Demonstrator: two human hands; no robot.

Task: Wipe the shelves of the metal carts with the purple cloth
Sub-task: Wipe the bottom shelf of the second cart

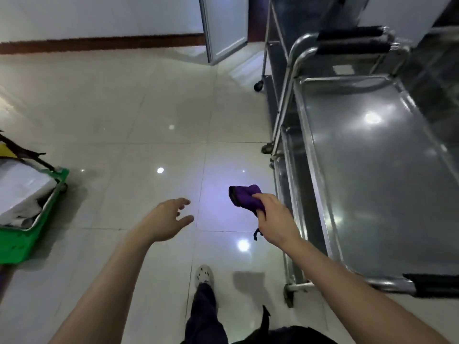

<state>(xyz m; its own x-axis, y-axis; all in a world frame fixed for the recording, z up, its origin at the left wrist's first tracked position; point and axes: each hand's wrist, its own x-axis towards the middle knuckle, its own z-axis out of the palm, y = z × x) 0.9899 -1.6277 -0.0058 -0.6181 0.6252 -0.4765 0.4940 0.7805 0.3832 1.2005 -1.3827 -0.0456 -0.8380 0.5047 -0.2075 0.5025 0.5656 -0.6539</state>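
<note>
Forearms up close, both stretched out. Got right hand [275, 219] pinching bunched purple cloth [244, 197] over floor, metal cart shelf [372, 170] just to its right, so I'd guess wiping starts there. Left hand [169, 219] empty, fingers loosely spread, probably just for balance.

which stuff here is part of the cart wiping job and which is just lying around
Job: purple cloth, gripped in the right hand; near metal cart; second metal cart behind it; left hand, open and empty.
Lying about: green basket on the floor at left.
</note>
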